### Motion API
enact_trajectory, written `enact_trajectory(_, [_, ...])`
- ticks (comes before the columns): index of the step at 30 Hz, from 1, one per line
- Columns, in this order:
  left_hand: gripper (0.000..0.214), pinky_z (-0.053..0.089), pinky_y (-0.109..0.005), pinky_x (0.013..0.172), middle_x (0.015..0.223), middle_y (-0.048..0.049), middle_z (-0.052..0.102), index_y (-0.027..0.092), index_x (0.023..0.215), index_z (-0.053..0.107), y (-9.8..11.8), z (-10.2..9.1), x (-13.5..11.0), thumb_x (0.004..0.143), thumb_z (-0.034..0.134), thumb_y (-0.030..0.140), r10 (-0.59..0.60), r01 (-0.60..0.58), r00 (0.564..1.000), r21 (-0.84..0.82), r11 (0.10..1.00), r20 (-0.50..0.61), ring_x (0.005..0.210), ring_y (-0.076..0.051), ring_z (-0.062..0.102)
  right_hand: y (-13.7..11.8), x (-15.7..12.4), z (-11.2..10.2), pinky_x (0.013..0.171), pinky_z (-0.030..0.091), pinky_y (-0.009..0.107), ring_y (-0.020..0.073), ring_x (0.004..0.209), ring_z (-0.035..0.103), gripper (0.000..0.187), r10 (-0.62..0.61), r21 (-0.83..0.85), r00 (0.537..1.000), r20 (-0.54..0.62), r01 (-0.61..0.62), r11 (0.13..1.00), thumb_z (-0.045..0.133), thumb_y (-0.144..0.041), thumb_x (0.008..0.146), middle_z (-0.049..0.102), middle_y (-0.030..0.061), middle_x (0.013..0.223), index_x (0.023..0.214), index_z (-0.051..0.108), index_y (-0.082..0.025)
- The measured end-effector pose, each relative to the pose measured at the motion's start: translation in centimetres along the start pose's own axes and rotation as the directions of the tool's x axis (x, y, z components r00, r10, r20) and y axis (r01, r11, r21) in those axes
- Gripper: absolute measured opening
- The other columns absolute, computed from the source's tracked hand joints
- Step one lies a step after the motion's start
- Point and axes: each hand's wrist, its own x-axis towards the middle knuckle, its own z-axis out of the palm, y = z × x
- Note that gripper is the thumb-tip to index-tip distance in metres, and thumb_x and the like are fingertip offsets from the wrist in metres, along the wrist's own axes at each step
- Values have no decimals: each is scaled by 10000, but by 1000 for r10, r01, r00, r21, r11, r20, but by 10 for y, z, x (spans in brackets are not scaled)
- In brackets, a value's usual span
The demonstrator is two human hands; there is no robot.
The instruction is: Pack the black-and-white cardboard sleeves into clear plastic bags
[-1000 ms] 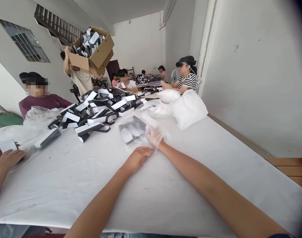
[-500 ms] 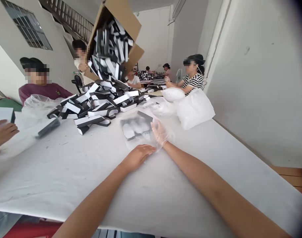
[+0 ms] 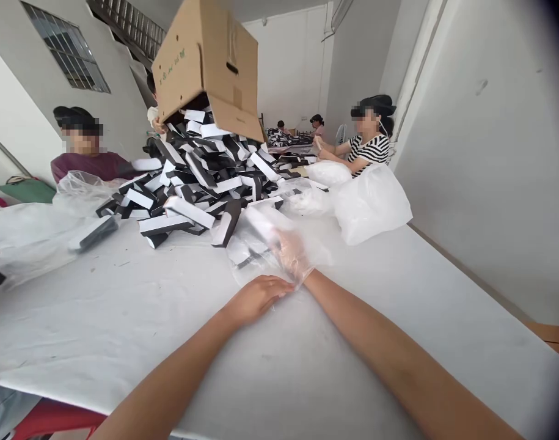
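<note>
A clear plastic bag (image 3: 249, 272) lies in front of me with several small black-and-white boxes inside. My right hand (image 3: 291, 253) reaches into it through the mouth, its fingers against the near end of a blurred white-sided box (image 3: 264, 223). Plastic and motion blur obscure how those fingers are set. At the bag's near edge is my left hand (image 3: 261, 297), palm down and fingers together, its fingertips closed on the plastic beside my right wrist. Just beyond the bag rises a big heap of the same boxes (image 3: 187, 211).
Over the heap a person tips a large cardboard carton (image 3: 231, 67), boxes spilling from its mouth. White plastic sacks (image 3: 373, 201) lie to the right. One wrapped box (image 3: 96, 234) is on the white-covered table (image 3: 123, 330) at left. Other people sit around the table.
The carton has swung down over the heap, and more boxes have dropped out. Inside the bag, a box has shifted and turned its white side up. The neighbour's hand at left has mostly left view.
</note>
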Motion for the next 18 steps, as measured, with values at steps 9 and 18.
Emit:
enact_trajectory(9, [385,457,-353,977,1278,-27,643,267,1292,592,7,-1,1,982,393,154,-36,38,999,-66,997,35,1148,-195,591,5,14,-1,716,431,315,183,701,583,547,-59,-15,997,44,60,998,527,-348,893,640,18,778,1395,407,-167])
enact_trajectory(18, [365,456,-369,967,1221,-53,669,243,1269,612,11,-4,0,1010,356,213,-57,60,997,-55,997,52,1117,-206,596,-2,2,-7,603,398,325,215,680,591,446,-16,-23,992,122,19,1000,501,-437,913,648,76,822,1266,486,-166])
